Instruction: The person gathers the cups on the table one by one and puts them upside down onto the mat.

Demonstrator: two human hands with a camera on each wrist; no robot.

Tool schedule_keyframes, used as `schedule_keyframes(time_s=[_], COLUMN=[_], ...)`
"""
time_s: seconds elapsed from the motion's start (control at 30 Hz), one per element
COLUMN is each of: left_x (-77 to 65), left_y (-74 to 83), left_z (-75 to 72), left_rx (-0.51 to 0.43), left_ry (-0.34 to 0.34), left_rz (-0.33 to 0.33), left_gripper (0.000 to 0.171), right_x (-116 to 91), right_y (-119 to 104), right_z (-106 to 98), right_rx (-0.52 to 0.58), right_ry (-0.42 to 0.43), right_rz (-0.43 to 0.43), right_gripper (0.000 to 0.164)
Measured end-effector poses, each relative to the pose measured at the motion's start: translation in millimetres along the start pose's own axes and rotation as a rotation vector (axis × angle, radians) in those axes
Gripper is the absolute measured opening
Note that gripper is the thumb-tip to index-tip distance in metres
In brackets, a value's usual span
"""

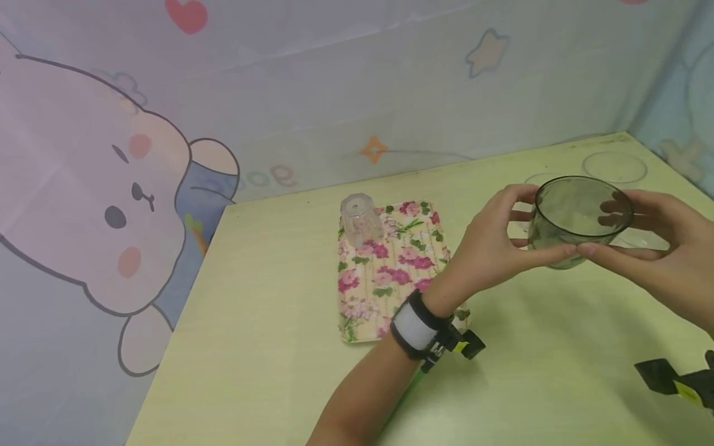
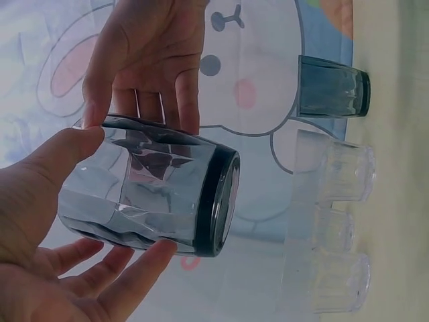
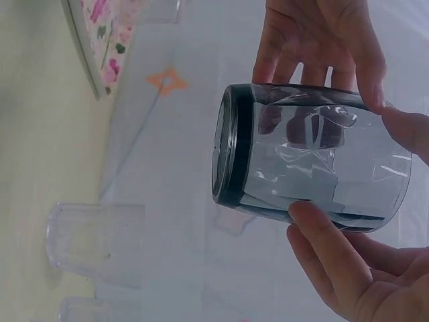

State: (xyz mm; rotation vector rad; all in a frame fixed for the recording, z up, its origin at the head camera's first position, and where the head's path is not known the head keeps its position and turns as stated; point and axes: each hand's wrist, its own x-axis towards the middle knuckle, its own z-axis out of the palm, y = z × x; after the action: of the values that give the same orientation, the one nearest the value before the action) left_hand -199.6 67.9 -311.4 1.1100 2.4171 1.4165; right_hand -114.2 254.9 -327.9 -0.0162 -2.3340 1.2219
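Both hands hold a grey-tinted drinking glass [image 1: 577, 210] above the table, its rim upward. My left hand [image 1: 496, 238] grips the glass's left side, thumb along the front and fingers curled around the far side. Opposite it, my right hand [image 1: 669, 241] holds the right side in the same way, and the two thumb tips meet at the front. In the left wrist view the faceted wall and thick dark base of the glass [image 2: 154, 188] show between the hands. The right wrist view shows the same glass [image 3: 315, 157] with fingers on both sides.
A floral tray [image 1: 401, 303] lies left of the hands, with a clear glass [image 1: 362, 220] upside down at its back left corner. Behind the held glass stand clear glasses [image 1: 613, 167]. Another tinted glass [image 2: 332, 87] stands beside several clear glasses [image 2: 348, 171]. A printed curtain [image 1: 312, 93] hangs behind the table.
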Motion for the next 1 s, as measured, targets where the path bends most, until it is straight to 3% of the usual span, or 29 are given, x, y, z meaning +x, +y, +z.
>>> schedule_keyframes(time_s=[0.2,0.43,1.0], left_x=[-6.8,-14.2,-26.9], left_y=[2.1,3.0,-2.6], left_z=[-13.1,-24.5,-50.7], left_rx=[-0.05,-0.041,-0.049], left_ry=[0.038,0.085,0.156], left_rz=[-0.01,-0.014,-0.052], left_gripper=[0.074,0.074,0.073], right_x=[7.6,12.3,29.3], right_y=[-9.3,-24.8,-36.4], right_z=[5.9,10.9,32.2], right_rx=[0.007,0.022,0.006], right_ry=[-0.021,-0.044,-0.122], right_rz=[-0.006,0.032,-0.023], right_gripper=[0.076,0.077,0.071])
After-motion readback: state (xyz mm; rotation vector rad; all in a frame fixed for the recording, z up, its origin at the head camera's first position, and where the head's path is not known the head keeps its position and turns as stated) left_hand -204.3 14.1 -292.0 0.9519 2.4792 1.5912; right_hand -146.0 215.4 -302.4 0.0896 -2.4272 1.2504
